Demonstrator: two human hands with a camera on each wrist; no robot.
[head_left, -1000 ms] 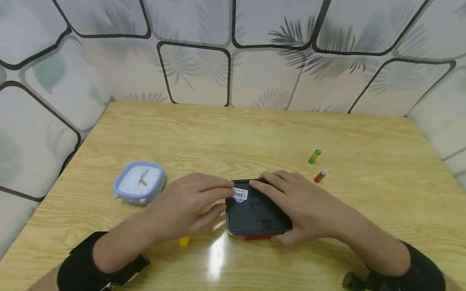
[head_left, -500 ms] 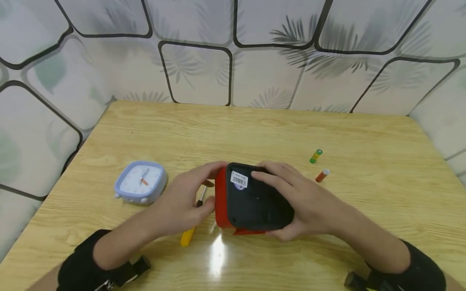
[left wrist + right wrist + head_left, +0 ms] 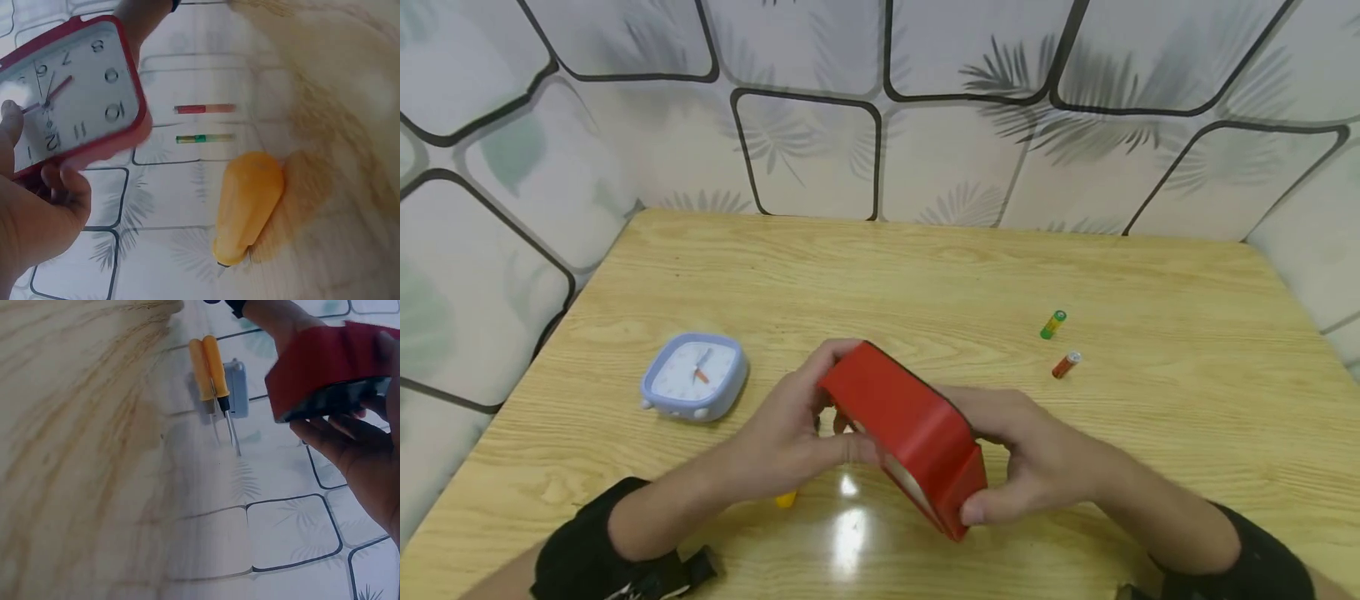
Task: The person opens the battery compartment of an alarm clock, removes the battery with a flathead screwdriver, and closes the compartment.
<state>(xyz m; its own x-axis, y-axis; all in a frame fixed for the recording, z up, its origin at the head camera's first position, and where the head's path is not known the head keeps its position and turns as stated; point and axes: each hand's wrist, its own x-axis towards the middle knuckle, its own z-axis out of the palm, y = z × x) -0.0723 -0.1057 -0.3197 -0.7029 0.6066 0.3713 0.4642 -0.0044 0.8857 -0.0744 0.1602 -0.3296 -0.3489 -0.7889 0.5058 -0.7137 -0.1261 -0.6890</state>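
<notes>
A red alarm clock (image 3: pixel 902 408) with a black back is tilted between both hands, its red side turned up in the head view. My left hand (image 3: pixel 801 425) grips its left end, the thumb lying over the face. At the other end my right hand (image 3: pixel 1037 454) holds it, thumb on the red edge and fingers behind. The clock's white dial (image 3: pixel 69 94) with dark numerals shows in the left wrist view. Below my left hand lies a screwdriver with a yellow handle (image 3: pixel 215 365), mostly hidden by that hand in the head view.
A light blue alarm clock (image 3: pixel 694 375) lies face up on the wooden table (image 3: pixel 850 283), left of my left hand. Beyond my right hand are a green battery (image 3: pixel 1053 324) and a red-brown battery (image 3: pixel 1066 364). A patterned wall covering (image 3: pixel 805 158) stands behind the table.
The red clock has turned from black back up to red side up, with its face toward me. My left hand has moved from the back's label to gripping the left end.
</notes>
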